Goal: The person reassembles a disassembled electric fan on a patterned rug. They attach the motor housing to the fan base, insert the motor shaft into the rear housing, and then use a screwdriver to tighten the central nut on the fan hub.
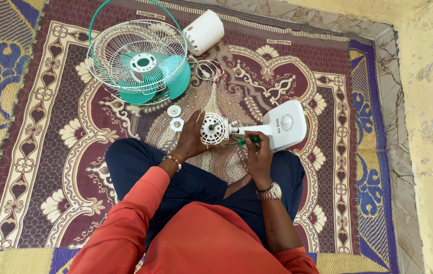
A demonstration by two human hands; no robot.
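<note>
A white fan motor (213, 129) on its neck lies on the patterned rug, joined to a white fan base (287, 124). My left hand (192, 137) grips the motor's left side and steadies it. My right hand (258, 155) holds a green-handled screwdriver (248, 139) whose tip points at the motor's neck. I sit cross-legged in dark trousers and an orange shirt, with the motor just in front of my knees.
A white wire guard and teal fan blades (140, 63) lie stacked at the upper left with a teal ring. A white motor cover (204, 31) lies behind them beside a coiled cord (207, 68). Two small white round parts (175, 116) rest near my left hand. A stone floor and wall run along the right.
</note>
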